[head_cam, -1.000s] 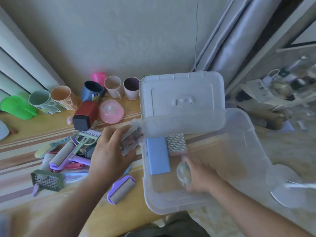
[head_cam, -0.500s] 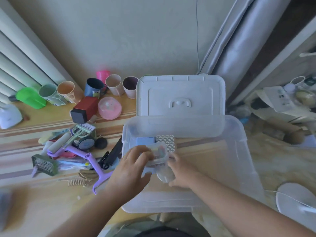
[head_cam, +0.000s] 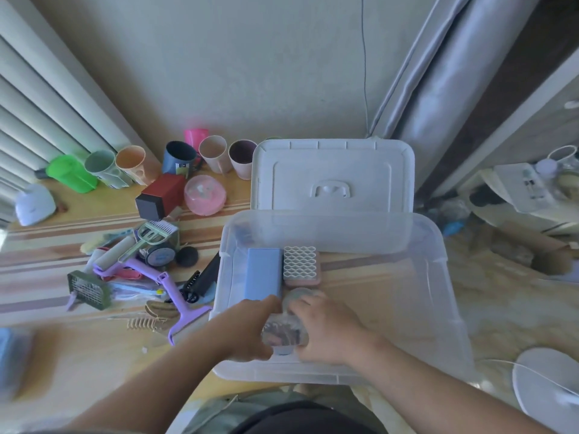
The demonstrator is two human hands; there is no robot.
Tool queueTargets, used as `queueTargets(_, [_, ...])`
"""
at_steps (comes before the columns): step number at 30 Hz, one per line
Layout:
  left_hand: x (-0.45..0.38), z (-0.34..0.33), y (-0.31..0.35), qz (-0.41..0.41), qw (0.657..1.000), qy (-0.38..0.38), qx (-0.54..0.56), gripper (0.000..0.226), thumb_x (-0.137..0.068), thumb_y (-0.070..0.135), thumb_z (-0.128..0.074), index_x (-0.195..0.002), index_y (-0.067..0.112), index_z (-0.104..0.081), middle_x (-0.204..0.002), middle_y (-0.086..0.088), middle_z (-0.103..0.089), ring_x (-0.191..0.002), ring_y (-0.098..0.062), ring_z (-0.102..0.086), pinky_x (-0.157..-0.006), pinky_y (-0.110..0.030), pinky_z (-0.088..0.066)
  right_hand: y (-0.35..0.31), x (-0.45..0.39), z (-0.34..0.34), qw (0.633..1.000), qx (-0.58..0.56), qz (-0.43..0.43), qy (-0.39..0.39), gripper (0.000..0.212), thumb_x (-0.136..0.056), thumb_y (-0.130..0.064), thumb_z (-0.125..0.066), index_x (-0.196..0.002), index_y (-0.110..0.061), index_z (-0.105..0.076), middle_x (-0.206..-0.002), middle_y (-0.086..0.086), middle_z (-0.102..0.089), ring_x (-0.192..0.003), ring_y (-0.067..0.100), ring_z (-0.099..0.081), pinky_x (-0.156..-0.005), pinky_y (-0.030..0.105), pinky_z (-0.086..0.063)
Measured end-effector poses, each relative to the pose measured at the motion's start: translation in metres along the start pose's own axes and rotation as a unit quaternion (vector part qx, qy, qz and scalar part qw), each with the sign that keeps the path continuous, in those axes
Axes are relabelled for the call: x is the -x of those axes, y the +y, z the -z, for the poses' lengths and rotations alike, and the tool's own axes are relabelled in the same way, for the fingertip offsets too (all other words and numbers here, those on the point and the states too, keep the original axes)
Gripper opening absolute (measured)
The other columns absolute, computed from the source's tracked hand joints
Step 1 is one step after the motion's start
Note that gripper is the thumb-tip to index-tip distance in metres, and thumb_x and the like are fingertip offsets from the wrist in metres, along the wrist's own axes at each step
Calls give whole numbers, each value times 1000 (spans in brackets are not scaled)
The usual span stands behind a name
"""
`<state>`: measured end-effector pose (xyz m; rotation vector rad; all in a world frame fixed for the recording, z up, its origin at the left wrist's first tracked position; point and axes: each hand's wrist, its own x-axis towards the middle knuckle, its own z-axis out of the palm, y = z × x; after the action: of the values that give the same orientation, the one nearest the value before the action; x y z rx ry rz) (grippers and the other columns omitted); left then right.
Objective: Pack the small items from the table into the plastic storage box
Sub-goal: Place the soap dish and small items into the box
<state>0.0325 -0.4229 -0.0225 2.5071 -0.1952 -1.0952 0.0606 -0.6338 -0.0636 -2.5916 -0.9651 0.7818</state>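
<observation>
both hands are low inside the clear plastic storage box (head_cam: 438, 277), at its near left corner. the left hand (head_cam: 247, 330) and right hand (head_cam: 326, 330) each grip a side of a small clear packet (head_cam: 283, 335), fingers curled round it. just beyond lie a blue rectangular block (head_cam: 263, 274) and a white lattice soap dish (head_cam: 300, 266). two purple lint rollers (head_cam: 131, 261) stay on the table (head_cam: 94, 355).

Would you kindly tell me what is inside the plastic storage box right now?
Inside the plastic storage box: a blue block, a white lattice pad, a clear packet held between left hand and right hand. The hands cover whatever lies beneath.
</observation>
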Motion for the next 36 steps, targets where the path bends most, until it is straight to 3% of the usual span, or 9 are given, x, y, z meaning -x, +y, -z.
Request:
queueTargets(2, [1,8,2,-26,999,1,-26,59,-84,38,-71,-136,37,-44,-129,11,-57,-117,-14,-52,-93,-35,-47,-4,-5,-3,999,-23,-17,-33,57,-78,-45,-71,-130,-31,-53,-128,-5,-60,-120,25,-53,-89,43,-55])
queueTargets(4, [-2,18,3,-72,994,75,-20,44,-92,23,-60,-133,38,-52,-135,19,-54,-124,-10,-50,-93,-29,-44,-4,-11,-7,999,1,-9,-42,56,-81,-44,-71,-131,-30,-51,-124,-2,-62,-117,27,-56,-89,44,-53])
queueTargets(8, [-13,26,-8,-111,955,260,-95,54,-82,-4,-55,-122,31,-66,-121,10,-65,-109,-20,-60,-87,-31,-47,-8,-28,-9,996,80,37,-27,50,-77,-53,-78,-111,-21,-59,-109,0,-64,-108,26,-53,-86,41,-37])
queueTargets(12, [-20,15,-36,-93,940,315,-93,44,-77,-2,-63,-107,28,-74,-113,6,-68,-101,-22,-63,-89,-39,-52,-19,-39,-16,992,106,50,-43,47,-74,-55,-76,-96,-24,-49,-97,1,-62,-101,28,-51,-93,47,-37])
queueTargets(15, [-21,7,-39,-101,932,334,-105,39,-75,0,-65,-98,30,-75,-108,8,-69,-97,-21,-64,-89,-36,-49,-13,-43,-21,990,114,27,-84,49,-80,-55,-75,-111,-24,-53,-108,6,-63,-112,32,-50,-101,48,-36])
queueTargets(22, [-28,0,-42,-112,924,327,-165,30,-74,11,-67,-94,32,-75,-103,7,-70,-93,-22,-62,-90,-36,-45,-1,-50,-42,985,138,17,-100,50,-96,-54,-66,-130,-17,-63,-135,8,-53,-132,37,-43,-110,54,-35])
queueTargets(28, [-28,0,-42,-89,929,252,-258,25,-73,22,-69,-96,29,-75,-102,3,-70,-95,-27,-61,-93,-40,-41,22,-46,-32,993,56,-89,-54,66,-81,-66,-75,-132,-29,-57,-148,1,-36,-139,29,-33,-108,45,-42])
queueTargets(32, [-28,3,-40,-72,929,205,-301,28,-74,34,-67,-101,29,-73,-112,1,-70,-105,-30,-59,-100,-44,-38,48,-27,-31,956,-83,-279,-44,82,-62,-66,-84,-125,-33,-46,-135,-1,-39,-115,25,-55,-87,40,-55])
queueTargets(36, [-28,4,-38,-68,925,192,-321,36,-75,43,-68,-108,30,-71,-117,0,-68,-111,-30,-56,-104,-46,-35,41,-31,-37,891,-291,-349,-6,61,-65,-43,-87,-107,-27,-45,-113,-1,-59,-95,15,-62,-81,38,-58])
